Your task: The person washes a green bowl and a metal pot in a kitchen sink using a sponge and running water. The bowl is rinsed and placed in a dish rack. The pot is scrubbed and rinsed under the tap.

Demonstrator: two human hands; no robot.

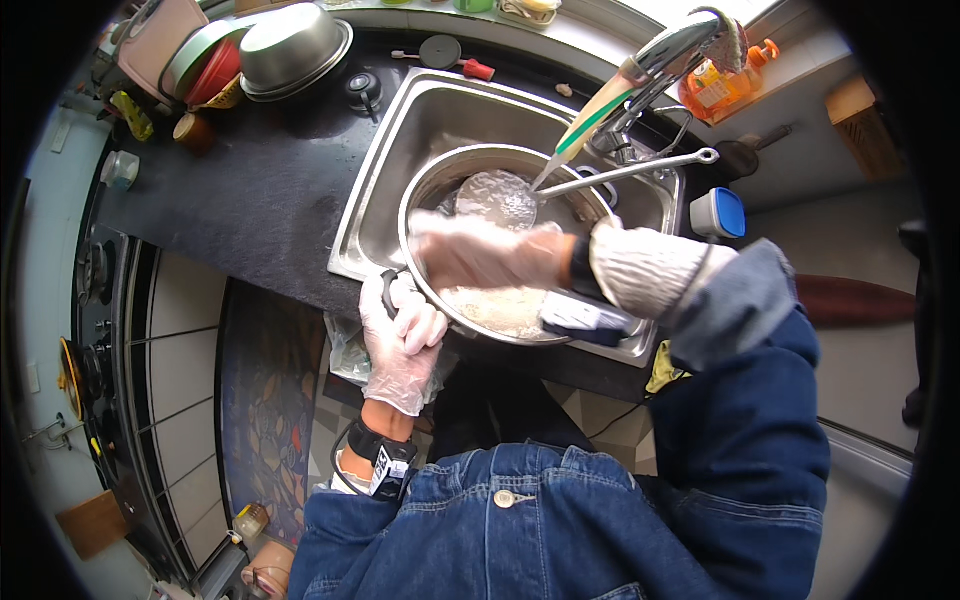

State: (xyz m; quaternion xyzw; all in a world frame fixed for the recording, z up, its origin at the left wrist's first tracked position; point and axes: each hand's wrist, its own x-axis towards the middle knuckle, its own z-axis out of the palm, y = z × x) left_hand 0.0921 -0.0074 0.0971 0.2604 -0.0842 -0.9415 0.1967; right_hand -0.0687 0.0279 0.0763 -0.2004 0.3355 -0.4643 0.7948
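Sink (378,225) under pot (428,185); left hand (402,335) grips its handle (387,293), right hand (490,255) too blurry to tell; bumps could spill water (541,179).

The right hand (482,250), over the steel pot (424,185), is motion-blurred, its fingers indistinct. The left hand (402,335) partly hides the black handle (388,291) at the pot's left; beyond the pot, the upper edge crops a green container (473,5).

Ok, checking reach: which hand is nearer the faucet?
Right. The right hand is over the pot, short of the faucet; the left hand is farther, at the pot's left side.
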